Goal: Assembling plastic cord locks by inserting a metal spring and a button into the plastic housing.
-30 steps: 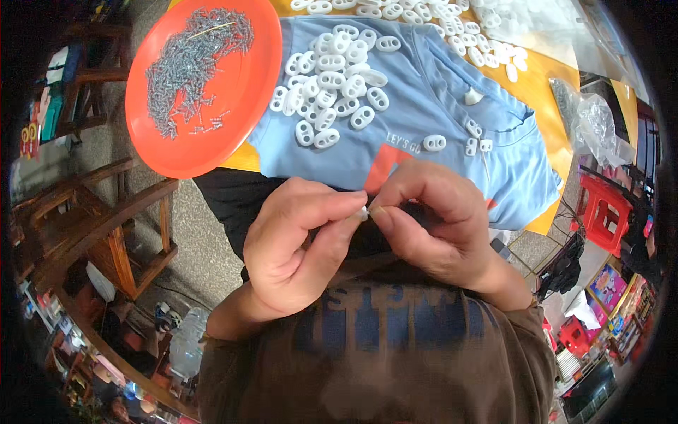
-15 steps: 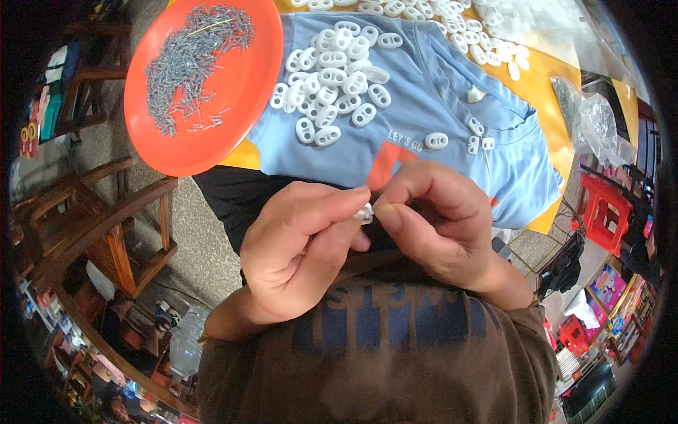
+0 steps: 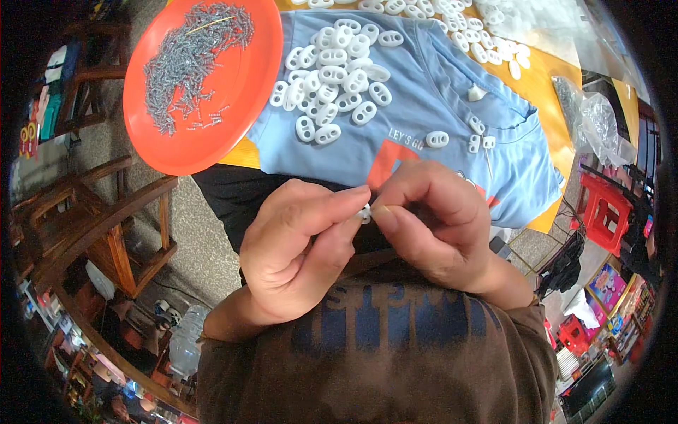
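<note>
We see the left hand pinching a small white plastic piece between thumb and forefinger, just before the near edge of the light blue cloth T-shirt. The right hand has thumb and forefinger pressed together at this piece; we cannot tell what they grip. On the T-shirt we find a pile of white oval two-hole pieces; at its left, a round red plate with small grey metal parts.

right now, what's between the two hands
In the head view, a small white piece, partly hidden, shows between the left hand and the right hand.
</note>
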Motion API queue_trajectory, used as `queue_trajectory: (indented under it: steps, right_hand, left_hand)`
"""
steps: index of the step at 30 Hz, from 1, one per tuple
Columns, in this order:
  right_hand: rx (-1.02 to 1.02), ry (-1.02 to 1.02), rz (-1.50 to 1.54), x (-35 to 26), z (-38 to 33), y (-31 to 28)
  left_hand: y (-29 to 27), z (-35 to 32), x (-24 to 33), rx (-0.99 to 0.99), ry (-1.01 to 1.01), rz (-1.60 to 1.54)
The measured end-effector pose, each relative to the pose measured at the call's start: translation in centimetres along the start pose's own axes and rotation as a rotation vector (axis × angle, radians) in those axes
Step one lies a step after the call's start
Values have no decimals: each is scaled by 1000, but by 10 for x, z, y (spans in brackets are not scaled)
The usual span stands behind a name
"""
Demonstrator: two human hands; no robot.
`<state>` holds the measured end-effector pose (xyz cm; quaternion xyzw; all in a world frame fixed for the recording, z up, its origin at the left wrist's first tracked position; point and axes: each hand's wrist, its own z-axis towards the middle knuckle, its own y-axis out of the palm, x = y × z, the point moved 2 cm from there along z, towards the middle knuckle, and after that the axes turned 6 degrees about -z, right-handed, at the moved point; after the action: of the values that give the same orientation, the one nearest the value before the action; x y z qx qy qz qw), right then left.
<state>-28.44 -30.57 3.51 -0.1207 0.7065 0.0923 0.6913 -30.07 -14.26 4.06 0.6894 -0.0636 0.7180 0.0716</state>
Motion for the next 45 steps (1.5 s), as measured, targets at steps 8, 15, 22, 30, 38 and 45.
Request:
queue_trajectory:
  steps: [8,15,22,30,38,45]
  right_hand:
    - [-13,-25,-36,3,-1,-1]
    - [-2,-142,-89,-1,1,-3]
    - [40,-211,-158,-2,-1,-5]
    - [14,-13,-21,3,-4,5]
    - [35,-59,-55,6,-3,-7]
    - [224,-8,-397,-14,-21,-56]
  left_hand:
    - [3,2,-1,8,24,74]
    - [4,-1,-7,32,-84,-120]
    - [9,-1,-6,45,-127,-220]
    - [4,-9,-7,34,83,171]
    - [13,-3,-20,136,-149,-304]
    - [12,3,-23,237,-257,-528]
